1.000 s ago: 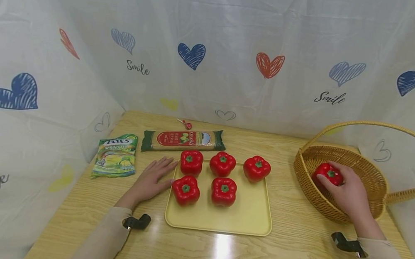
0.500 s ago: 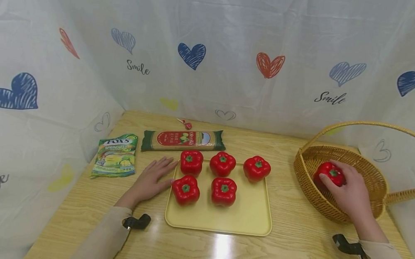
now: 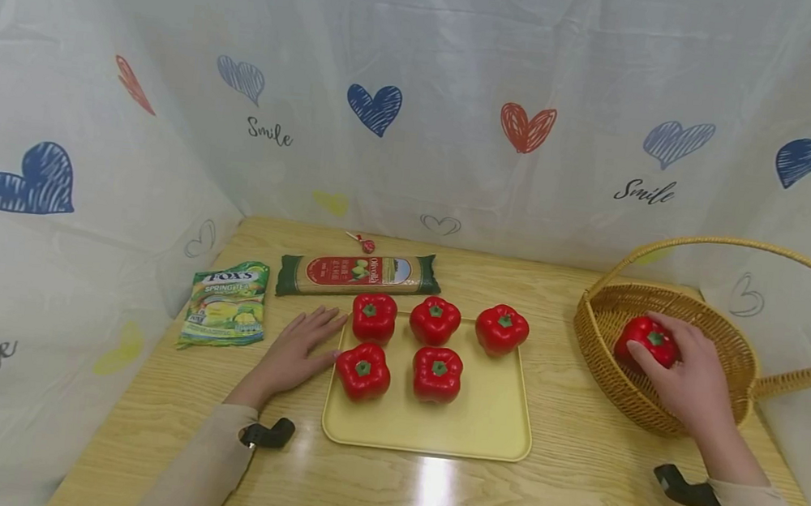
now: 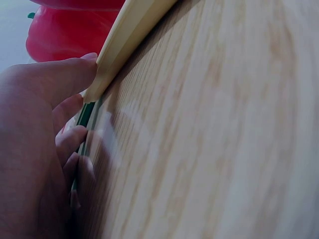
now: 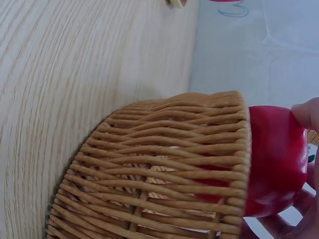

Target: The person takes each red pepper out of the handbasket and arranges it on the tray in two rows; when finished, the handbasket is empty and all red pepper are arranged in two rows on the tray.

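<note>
In the head view my right hand [image 3: 690, 378] holds a red bell pepper [image 3: 638, 334] inside the mouth of a wicker basket [image 3: 592, 356], thumb on its near side and fingers over the far side. The right wrist view shows this pepper [image 5: 276, 159] partly above the basket's rim [image 5: 238, 149], its lower part seen through the weave. My left hand [image 3: 296, 352] lies on the table with spread fingers. Its thumb touches the left rim of a yellow tray [image 3: 432, 433], and this contact shows in the left wrist view beside the tray's edge [image 4: 124, 37]. Several red bell peppers [image 3: 436, 374] stand on the tray.
Behind the tray lies a noodle packet [image 3: 355, 273] with green ends, with a red lollipop [image 3: 367, 245] beyond it. A green candy bag [image 3: 226, 305] is left of my left hand. The basket's tall handle [image 3: 758, 246] arches above its opening. A printed curtain [image 3: 442, 175] encloses the table.
My right hand and the bell pepper in it have shifted slightly right and toward me within the basket. The left hand and the tray's peppers stay as they were.
</note>
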`<state>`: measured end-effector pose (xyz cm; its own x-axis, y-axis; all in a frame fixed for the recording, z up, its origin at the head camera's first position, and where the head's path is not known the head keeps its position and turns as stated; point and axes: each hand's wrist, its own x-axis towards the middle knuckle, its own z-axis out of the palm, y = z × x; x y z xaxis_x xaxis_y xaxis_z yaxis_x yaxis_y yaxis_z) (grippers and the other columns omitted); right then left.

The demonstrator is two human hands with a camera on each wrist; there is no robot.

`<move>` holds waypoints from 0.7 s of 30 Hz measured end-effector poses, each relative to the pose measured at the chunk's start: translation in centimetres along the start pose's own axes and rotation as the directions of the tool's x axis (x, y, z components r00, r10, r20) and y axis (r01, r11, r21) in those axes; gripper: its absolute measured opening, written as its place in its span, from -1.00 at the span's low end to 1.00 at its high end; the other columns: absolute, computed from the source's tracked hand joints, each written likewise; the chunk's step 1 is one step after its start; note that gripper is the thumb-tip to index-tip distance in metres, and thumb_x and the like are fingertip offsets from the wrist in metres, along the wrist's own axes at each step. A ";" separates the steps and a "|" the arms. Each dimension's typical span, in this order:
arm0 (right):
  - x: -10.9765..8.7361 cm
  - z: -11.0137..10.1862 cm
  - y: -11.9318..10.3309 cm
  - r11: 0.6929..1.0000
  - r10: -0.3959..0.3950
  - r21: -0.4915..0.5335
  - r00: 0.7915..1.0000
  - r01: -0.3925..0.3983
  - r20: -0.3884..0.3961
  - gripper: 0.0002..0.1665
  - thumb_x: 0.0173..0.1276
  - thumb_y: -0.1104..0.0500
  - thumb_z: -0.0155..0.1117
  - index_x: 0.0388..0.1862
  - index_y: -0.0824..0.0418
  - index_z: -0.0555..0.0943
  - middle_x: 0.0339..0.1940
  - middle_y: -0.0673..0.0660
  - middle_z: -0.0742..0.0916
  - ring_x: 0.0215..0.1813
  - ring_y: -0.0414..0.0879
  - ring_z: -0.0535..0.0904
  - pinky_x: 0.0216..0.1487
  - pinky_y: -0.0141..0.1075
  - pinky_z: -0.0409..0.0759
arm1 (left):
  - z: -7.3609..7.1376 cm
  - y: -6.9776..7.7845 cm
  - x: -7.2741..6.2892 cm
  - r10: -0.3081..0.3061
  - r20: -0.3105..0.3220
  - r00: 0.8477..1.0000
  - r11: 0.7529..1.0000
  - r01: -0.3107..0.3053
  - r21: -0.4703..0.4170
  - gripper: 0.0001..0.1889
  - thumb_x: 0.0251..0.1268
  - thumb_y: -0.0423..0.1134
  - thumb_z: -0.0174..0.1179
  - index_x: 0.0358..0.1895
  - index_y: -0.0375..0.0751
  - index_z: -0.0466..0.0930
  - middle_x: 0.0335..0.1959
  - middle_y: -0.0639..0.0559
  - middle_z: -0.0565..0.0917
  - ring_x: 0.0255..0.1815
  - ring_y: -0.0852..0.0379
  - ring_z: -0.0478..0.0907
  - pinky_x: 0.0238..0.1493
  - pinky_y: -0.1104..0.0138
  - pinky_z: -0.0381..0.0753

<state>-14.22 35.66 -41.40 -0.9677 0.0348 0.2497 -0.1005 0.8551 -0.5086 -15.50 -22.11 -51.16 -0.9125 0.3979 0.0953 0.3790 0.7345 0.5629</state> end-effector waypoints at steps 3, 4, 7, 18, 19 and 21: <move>-0.1 -0.2 -0.4 1.000 -0.008 0.001 1.000 0.008 -0.004 -0.32 0.45 -0.01 0.34 0.42 0.29 0.44 0.32 0.51 0.46 0.27 0.51 0.28 -0.02 0.55 0.38 | 0.0 0.0 0.0 0.001 -0.001 1.000 1.000 -0.001 -0.001 -0.33 0.48 0.05 0.16 0.57 -0.04 0.29 0.59 -0.12 0.24 0.66 -0.15 -0.04 0.63 -0.06 -0.20; -0.2 -0.2 -0.5 1.000 -0.012 0.001 1.000 0.012 -0.004 -0.32 0.45 -0.01 0.34 0.42 0.29 0.45 0.32 0.51 0.47 0.27 0.51 0.27 -0.02 0.55 0.38 | 0.0 0.0 0.0 0.002 -0.001 1.000 1.000 -0.002 0.000 -0.33 0.48 0.05 0.16 0.57 -0.04 0.29 0.59 -0.12 0.24 0.66 -0.15 -0.04 0.63 -0.06 -0.20; -0.3 -0.4 -0.9 1.000 -0.024 0.002 1.000 0.024 -0.011 -0.33 0.44 0.01 0.35 0.41 0.29 0.45 0.31 0.51 0.47 0.26 0.51 0.28 -0.04 0.55 0.38 | -0.1 0.0 -0.1 0.004 0.000 1.000 1.000 -0.004 0.005 -0.33 0.48 0.04 0.16 0.57 -0.05 0.29 0.59 -0.12 0.24 0.66 -0.15 -0.04 0.63 -0.06 -0.20; -0.7 -1.0 -2.3 0.998 -0.059 -0.001 0.998 0.059 -0.030 -0.34 0.42 0.06 0.37 0.41 0.27 0.46 0.31 0.49 0.48 0.26 0.49 0.27 -0.07 0.54 0.38 | -0.1 0.1 -0.1 0.004 0.000 1.000 1.000 -0.004 0.004 -0.33 0.48 0.04 0.16 0.57 -0.04 0.29 0.59 -0.12 0.24 0.66 -0.15 -0.04 0.63 -0.07 -0.20; -0.8 -1.1 -2.4 0.998 -0.061 0.000 0.998 0.062 -0.030 -0.34 0.42 0.05 0.37 0.42 0.26 0.46 0.31 0.49 0.48 0.26 0.49 0.27 -0.07 0.54 0.39 | -0.1 0.1 -0.1 0.005 -0.001 1.000 1.000 -0.005 0.003 -0.33 0.48 0.04 0.16 0.57 -0.05 0.29 0.59 -0.12 0.24 0.66 -0.15 -0.04 0.63 -0.07 -0.20; -0.9 -1.1 -2.7 0.998 -0.068 0.006 0.997 0.068 -0.032 -0.33 0.41 0.06 0.38 0.42 0.26 0.46 0.31 0.48 0.48 0.26 0.48 0.28 -0.07 0.53 0.39 | -0.1 0.1 -0.1 0.005 -0.001 1.000 1.000 -0.005 0.002 -0.33 0.48 0.04 0.16 0.57 -0.04 0.29 0.59 -0.12 0.24 0.66 -0.15 -0.04 0.63 -0.07 -0.20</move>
<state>-12.86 33.90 -39.33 -0.9508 -0.0068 0.3096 -0.1674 0.8525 -0.4952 -15.43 -22.14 -51.05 -0.9106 0.4011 0.0995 0.3843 0.7334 0.5607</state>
